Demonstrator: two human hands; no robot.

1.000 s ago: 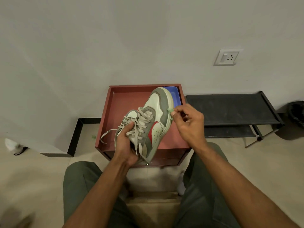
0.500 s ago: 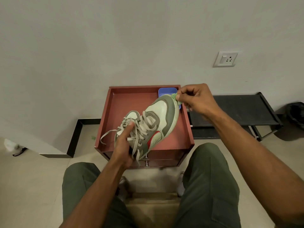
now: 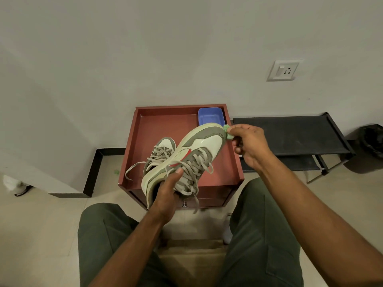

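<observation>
Sneaker [image 3: 203, 141] is hanging over the red cabinet top [image 3: 165, 125], its long axis running from near-left heel to far-right toe. Left hand [image 3: 165, 195] is gripping the heel end, fingers curled round collar and laces. Right hand [image 3: 248, 146] is pinching a green wad [image 3: 227, 132] against the toe tip, so the wiping stroke is likely heading back near-left along the sole edge. Blue tub [image 3: 210, 117] is sitting just beyond.

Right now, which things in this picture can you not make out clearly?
All in the head view:
The green piece at the toe of the shoe: the right hand covers most of it, so its kind is unclear.
The heel of the shoe: hidden by the left hand.
The dark object beside the black rack: cut off by the right edge.
The white thing on the floor: blurred, at the left edge.
</observation>
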